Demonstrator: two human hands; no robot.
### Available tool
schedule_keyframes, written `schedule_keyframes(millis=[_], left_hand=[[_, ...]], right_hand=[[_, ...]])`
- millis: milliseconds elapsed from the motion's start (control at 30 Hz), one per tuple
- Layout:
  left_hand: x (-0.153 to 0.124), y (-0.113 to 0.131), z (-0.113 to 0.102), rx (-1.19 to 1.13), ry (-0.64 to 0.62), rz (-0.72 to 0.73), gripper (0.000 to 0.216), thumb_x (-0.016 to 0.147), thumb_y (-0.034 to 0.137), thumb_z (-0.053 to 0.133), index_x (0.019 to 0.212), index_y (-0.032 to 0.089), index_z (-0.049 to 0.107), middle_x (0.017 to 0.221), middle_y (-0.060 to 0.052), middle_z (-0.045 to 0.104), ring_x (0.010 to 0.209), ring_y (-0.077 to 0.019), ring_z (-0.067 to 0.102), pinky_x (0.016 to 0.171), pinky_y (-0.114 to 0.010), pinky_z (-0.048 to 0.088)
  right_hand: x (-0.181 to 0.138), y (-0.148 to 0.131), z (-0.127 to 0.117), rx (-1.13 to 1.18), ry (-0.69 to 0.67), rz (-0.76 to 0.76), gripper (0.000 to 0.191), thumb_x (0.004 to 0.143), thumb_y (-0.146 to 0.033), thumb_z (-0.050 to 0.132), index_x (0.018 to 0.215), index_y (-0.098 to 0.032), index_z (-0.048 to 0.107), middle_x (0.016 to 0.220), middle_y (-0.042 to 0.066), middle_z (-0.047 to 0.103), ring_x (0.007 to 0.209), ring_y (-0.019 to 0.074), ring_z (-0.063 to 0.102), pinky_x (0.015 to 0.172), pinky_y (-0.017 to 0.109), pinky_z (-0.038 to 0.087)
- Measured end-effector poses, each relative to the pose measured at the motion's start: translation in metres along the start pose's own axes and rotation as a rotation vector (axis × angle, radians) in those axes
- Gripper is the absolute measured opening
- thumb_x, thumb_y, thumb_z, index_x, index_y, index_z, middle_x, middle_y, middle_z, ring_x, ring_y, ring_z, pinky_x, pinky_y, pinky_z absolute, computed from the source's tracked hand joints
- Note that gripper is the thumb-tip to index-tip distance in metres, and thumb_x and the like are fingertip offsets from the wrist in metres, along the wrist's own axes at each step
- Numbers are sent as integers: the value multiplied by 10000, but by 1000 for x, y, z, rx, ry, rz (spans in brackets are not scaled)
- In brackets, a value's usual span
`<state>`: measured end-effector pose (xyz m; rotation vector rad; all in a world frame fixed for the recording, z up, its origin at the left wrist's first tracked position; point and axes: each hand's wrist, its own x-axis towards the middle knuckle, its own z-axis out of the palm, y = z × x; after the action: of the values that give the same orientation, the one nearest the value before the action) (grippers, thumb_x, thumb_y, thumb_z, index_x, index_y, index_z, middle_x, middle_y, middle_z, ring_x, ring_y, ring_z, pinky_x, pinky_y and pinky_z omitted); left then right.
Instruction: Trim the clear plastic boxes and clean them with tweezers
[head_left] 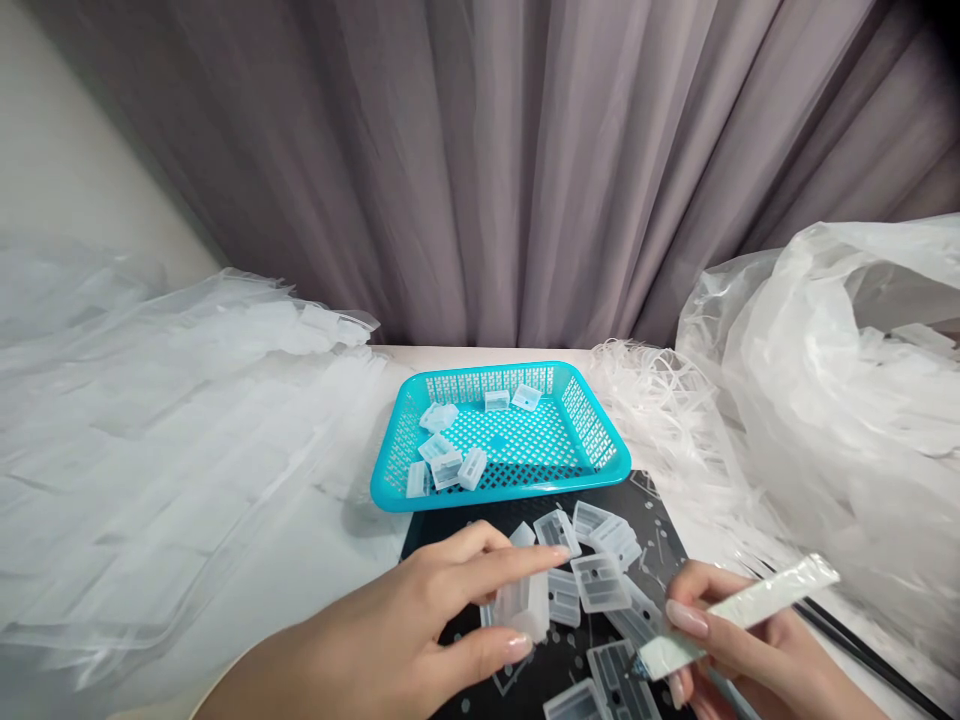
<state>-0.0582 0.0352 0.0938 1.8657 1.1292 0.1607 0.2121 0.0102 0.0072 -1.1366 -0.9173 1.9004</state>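
Observation:
My left hand (pixel 420 610) is closed around a small translucent plastic box (pixel 534 608), thumb at its near side and index finger stretched over the top. Pinched between thumb and fingers of my right hand (pixel 739 635) is a flat white strip (pixel 780 592), crinkled and shiny, with a dark bluish tip at its lower end. That tip is just above an open clear box (pixel 619 675). Several similar boxes lie loosely between my hands, among them an opened one (pixel 600 583) and another (pixel 556 534) farther back.
Behind the dark patterned mat (pixel 487 515) stands a turquoise mesh basket (pixel 501 496) holding several clear boxes. Translucent plastic material (pixel 172 430) is heaped at left, a large clear bag (pixel 810 390) at right, beside thin white strips (pixel 656 390). A grey curtain (pixel 480 170) hangs behind.

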Motion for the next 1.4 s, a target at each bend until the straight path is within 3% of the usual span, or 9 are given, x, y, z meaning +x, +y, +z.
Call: schedule_keyframes(millis=[233,400,767,1400], left_hand=[[17,0,-1,-839,-310,-83,305,891,287,581,1191,235,563,1058,-43,643,997,-197,652,868,-334,511],[22,-3,0,-1048,-386,-117,280,936,213,442,1171,152,580,1111,-118,652,969,-214,676,825,-311,524],[26,-8,6,-1080,-395,-182,288,851,208,361,1048,137,560,1016,-148,700,845,-217,707,758,-336,518],[25,-10,2,-974,-345,-161,390,810,188,441,1189,155,527,1039,-122,688,899,-238,703,745,-335,540]], right_hand=[[1,4,-4,1,-11,7,446,721,-553,744,685,-167,523,540,5,654,434,73,574,431,145,398],[1,2,-2,-2,-14,16,489,662,-597,762,676,-172,522,523,13,646,407,67,541,423,150,402],[1,0,-1,-12,-18,17,499,655,-620,754,675,-177,523,523,13,641,416,65,528,428,152,397],[1,3,-3,6,-15,25,458,706,-573,744,694,-172,524,543,9,646,443,76,550,451,167,397]])
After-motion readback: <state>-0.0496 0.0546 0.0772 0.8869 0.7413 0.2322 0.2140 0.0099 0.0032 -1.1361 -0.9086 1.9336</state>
